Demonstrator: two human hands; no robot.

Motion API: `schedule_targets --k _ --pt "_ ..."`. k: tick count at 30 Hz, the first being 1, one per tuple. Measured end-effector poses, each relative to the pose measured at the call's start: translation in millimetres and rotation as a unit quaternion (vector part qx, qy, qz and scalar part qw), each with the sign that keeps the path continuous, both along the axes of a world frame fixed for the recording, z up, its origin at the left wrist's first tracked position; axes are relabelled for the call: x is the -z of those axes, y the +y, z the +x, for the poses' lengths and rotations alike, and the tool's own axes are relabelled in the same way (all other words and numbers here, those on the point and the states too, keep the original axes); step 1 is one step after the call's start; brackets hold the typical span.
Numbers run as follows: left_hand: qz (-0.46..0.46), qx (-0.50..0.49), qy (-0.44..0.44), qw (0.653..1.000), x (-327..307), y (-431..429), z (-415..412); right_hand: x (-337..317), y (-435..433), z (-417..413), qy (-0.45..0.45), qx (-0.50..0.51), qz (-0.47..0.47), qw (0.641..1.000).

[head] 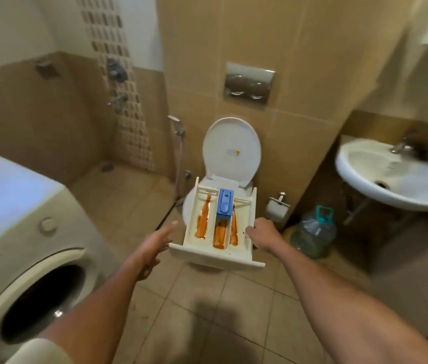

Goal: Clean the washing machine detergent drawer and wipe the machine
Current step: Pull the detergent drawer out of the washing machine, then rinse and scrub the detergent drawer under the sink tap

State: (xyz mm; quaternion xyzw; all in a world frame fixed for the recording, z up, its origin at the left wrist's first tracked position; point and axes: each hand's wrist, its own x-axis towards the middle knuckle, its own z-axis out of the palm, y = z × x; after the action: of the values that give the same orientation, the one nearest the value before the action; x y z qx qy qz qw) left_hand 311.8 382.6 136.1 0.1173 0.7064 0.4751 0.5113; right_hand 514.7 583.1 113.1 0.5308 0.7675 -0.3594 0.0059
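A white detergent drawer (244,227) is out of the machine and held in the air in front of the toilet. Orange-brown residue streaks its compartments, and a blue insert (225,203) sits in the middle one. My right hand (261,236) grips the drawer's right wall. My left hand (155,245) is stretched out with straight fingers at the drawer's front left corner, just touching or beside it. The cream washing machine (21,232) stands at the left, its round door opening dark.
A white toilet (231,151) with raised lid stands straight ahead. A wash basin (396,174) hangs at the right, with a large water bottle (314,232) on the floor below it. Shower taps (117,98) are on the far left wall. Tiled floor lies underfoot.
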Motion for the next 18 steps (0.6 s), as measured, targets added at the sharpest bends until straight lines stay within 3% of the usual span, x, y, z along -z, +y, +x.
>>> schedule_targets --k 9,18 --pt "-0.020 0.271 0.000 0.962 -16 219 177 -50 140 212 -0.046 0.069 0.013 0.996" --pt "0.027 0.311 0.005 0.950 -40 378 300 -99 262 346 -0.012 0.158 0.005 0.987"
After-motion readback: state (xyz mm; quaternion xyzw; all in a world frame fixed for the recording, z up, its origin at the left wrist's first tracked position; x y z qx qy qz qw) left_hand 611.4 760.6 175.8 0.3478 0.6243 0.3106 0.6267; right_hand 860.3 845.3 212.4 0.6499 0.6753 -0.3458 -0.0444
